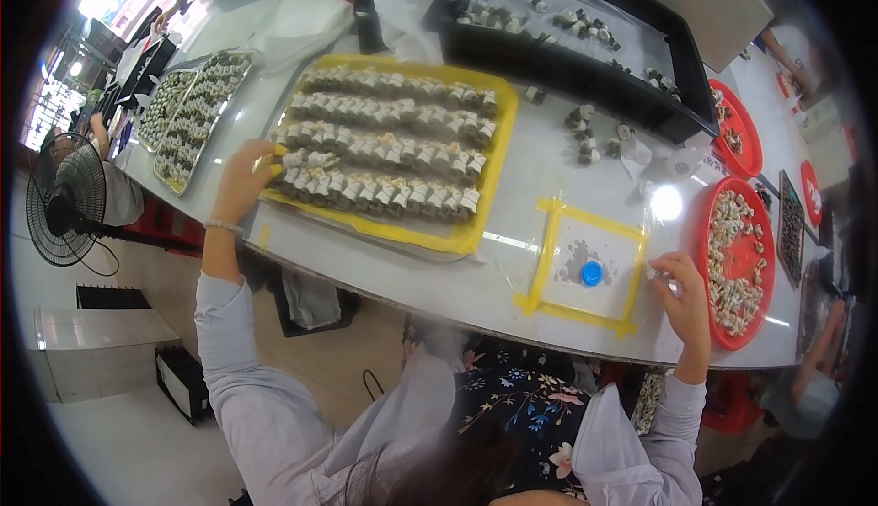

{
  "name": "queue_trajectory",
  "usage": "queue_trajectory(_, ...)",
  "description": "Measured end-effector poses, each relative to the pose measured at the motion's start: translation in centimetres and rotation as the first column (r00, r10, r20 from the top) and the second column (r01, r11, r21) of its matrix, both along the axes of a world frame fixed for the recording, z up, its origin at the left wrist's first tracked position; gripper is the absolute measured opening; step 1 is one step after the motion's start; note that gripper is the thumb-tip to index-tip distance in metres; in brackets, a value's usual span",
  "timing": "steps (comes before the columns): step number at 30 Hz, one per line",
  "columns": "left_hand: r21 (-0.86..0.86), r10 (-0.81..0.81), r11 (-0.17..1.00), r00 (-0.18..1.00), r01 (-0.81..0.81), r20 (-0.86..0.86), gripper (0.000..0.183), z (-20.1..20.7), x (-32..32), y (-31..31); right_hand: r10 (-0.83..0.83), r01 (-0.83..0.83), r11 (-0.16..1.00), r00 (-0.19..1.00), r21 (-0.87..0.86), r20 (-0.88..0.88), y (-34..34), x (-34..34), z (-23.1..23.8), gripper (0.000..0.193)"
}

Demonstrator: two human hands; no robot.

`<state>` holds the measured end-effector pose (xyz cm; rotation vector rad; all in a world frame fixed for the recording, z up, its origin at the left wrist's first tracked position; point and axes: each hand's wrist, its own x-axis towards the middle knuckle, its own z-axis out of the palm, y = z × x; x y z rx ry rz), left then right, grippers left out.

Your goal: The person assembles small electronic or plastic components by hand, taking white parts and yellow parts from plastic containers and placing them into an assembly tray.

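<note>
My left hand [245, 181], with yellow covers on its fingertips, reaches over the left edge of a yellow-rimmed tray [503, 154]. Its thumb and finger close around a small white-and-grey part at the left end of a row. Several rows of such parts [393, 149] stand in the tray, some with tan tops. To the right, my right hand [684, 298] pinches a small whitish piece [651, 271], largely hidden by the fingers. That hand is between a yellow-taped square [549, 264] with a blue cap [592, 274] in it and a red tray [706, 273] of loose white pieces [732, 259].
A large black bin [567, 81] with loose parts stands at the back. Several loose parts [583, 131] lie in front of it. Another red tray [754, 140] sits at the far right. Filled trays [197, 122] and a black fan [62, 209] are on the left.
</note>
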<state>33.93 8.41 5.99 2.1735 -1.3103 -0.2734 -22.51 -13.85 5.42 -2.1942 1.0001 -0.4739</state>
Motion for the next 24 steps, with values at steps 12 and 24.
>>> queue_trajectory(12,-0.106,-0.091,0.987,0.958,0.124,0.273,0.033,1.1,-4.4,-3.9,-0.104,0.094,0.991,0.99,-0.098,-0.096,0.9,0.1,-1.1,0.032)
queue_trajectory(24,-0.146,-0.771,0.571,0.589,0.808,0.244,0.022,-1.9,-27.1,-24.2,-0.001,0.004,1.0,0.993,-0.021,0.117,2.2,0.7,-0.6,0.028)
